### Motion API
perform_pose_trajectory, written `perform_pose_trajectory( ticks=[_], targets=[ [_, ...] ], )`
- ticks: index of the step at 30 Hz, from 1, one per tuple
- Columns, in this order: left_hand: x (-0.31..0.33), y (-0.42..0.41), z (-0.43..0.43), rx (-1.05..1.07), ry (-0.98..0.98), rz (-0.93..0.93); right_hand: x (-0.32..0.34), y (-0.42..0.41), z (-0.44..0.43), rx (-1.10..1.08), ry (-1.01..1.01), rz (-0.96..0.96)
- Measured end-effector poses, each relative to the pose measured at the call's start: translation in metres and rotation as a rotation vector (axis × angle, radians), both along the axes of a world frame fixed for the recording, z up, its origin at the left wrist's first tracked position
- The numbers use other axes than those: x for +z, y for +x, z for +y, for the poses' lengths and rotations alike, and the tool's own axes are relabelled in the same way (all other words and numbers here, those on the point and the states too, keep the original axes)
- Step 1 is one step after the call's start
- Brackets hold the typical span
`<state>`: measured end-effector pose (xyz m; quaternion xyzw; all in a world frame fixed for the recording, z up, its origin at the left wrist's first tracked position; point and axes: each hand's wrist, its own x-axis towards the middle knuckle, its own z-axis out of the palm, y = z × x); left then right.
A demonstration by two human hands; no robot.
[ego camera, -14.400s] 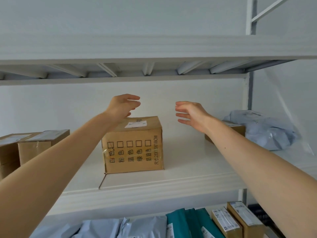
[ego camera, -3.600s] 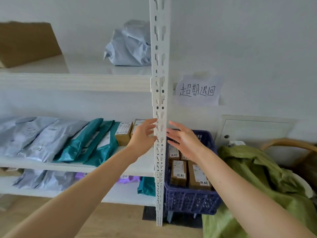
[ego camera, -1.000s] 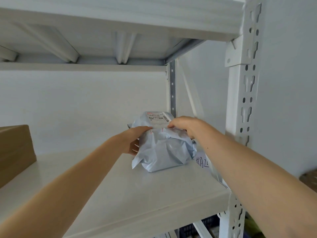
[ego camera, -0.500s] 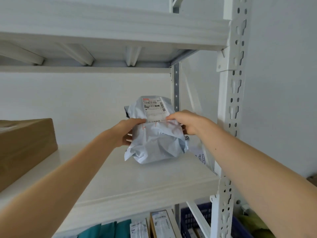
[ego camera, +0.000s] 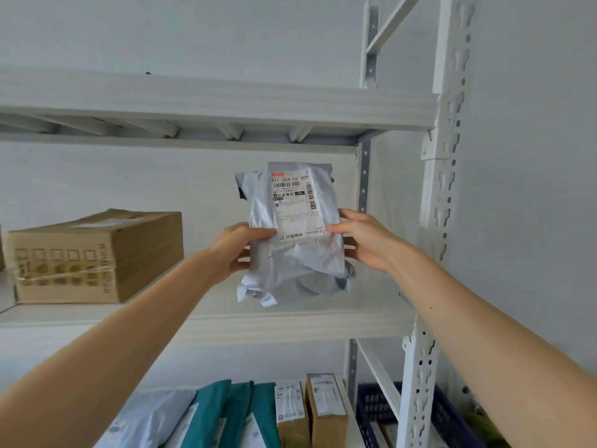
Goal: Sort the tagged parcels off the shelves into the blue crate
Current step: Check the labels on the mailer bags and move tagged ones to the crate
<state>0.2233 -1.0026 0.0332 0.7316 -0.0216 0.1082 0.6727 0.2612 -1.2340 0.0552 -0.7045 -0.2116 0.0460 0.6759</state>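
Grey parcel (ego camera: 290,260): being held upright just above the middle shelf (ego camera: 290,321), toward that shelf's right end; crumpled bottom edge hanging close to the board, contact impossible to tell.
Shipping label (ego camera: 295,205): facing the camera on the parcel's upper half, high over the middle shelf; red handwriting showing beneath it.
Left grip (ego camera: 240,250): clamping the parcel's left edge over the middle shelf, thumb pressing on the front, fingers curling behind.
Right grip (ego camera: 361,244): clamping the right edge at matching height over the middle shelf, thumb lying on the label's lower corner.
Cardboard box (ego camera: 97,257): sitting on the middle shelf at its left, well apart from the parcel, printed squares running along its side.
Top shelf (ego camera: 210,105): spanning directly above the middle shelf.
Teal mailers (ego camera: 223,412): leaning on the tier below the middle shelf.
Small brown boxes (ego camera: 326,409): standing just beside the teal mailers, under the middle shelf's right part.
Blue crate (ego camera: 368,418): sitting below the middle shelf, beyond its right end, partly hidden behind the white upright (ego camera: 445,189).
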Motion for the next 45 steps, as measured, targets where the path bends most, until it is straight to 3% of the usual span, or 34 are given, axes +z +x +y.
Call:
perform_pose_trajectory(
  ticks=[11, 22, 31, 45],
  targets=[
    [-0.023, -0.118, 0.039, -0.044, 0.023, -0.025, -0.041, -0.117, 0.025, 0.067, 0.106, -0.176],
    [-0.062, -0.181, 0.050, 0.040, 0.062, -0.206, -0.084, -0.192, 0.058, -0.090, 0.153, -0.290],
    [-0.066, -0.190, 0.048, 0.067, 0.107, -0.317, -0.092, -0.204, 0.061, -0.126, 0.188, -0.244],
    [-0.034, -0.187, 0.055, 0.093, 0.017, -0.228, -0.064, -0.191, 0.057, -0.133, 0.122, -0.216]
  ],
)
